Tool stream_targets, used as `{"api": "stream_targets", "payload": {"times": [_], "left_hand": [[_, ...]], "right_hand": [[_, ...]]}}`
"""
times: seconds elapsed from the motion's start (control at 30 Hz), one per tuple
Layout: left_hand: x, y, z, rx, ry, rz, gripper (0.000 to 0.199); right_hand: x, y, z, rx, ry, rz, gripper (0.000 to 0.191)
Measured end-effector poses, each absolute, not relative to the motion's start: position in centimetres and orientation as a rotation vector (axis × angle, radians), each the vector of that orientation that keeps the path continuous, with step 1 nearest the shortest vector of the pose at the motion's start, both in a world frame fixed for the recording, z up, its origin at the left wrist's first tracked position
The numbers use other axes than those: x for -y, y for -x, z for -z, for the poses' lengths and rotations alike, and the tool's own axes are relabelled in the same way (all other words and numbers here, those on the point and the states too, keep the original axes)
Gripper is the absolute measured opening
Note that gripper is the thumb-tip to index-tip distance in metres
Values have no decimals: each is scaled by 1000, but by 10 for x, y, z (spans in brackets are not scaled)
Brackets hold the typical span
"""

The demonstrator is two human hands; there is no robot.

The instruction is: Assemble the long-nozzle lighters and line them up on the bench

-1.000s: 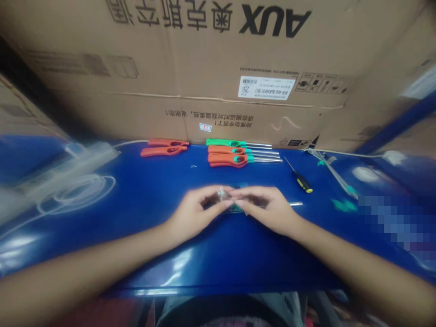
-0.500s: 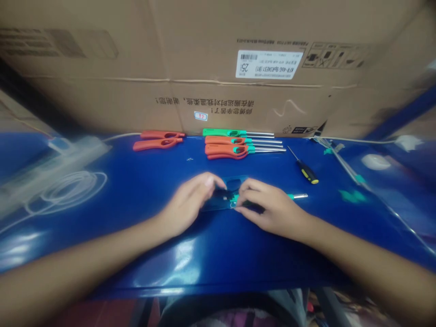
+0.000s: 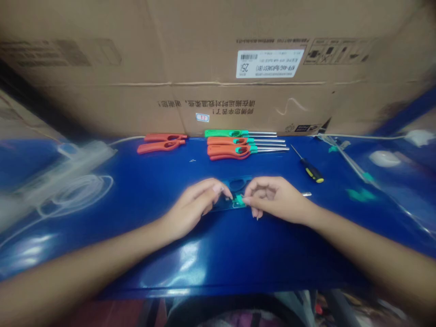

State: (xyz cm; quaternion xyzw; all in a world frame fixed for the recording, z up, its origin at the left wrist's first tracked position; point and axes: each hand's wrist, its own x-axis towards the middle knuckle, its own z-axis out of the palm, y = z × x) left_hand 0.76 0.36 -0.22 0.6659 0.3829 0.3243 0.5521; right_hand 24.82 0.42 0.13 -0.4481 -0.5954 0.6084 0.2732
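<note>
Over the blue casing [image 3: 225, 206], my right hand [image 3: 277, 198] pinches the green piece [image 3: 240, 200], my left hand [image 3: 194, 206], grip unclear, at the casing's left; I judge this positioning, precision needed next.

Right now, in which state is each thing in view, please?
Left grip: half-curled, fingertips near the green piece.
Right grip: fingers bent at the green piece; a firm pinch is unclear.
Green piece: partly exposed.
Clear casing: lying down, partly covered.
Red handles: lying, no rods.
Orange lighters: lying, rods fitted.
Green lighter: same.
Screwdriver: lying loose.
White cable: coiled.
Cardboard box: print upside down.
</note>
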Motion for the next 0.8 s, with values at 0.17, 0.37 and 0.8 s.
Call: {"api": "stream_targets", "payload": {"times": [0.17,0.37,0.8], "left_hand": [[-6,-6,7,-854,-1725,-764,39],[-7,-7,9,-856,-1846,-750,27],[-5,-12,10,-894,-1998,-707,20]], "right_hand": [[-9,-251,-5,1639,1187,-1698,46],[-7,-251,-8,1713,1192,-1705,46],[-3,-248,-5,1856,1120,-1479,26]]}}
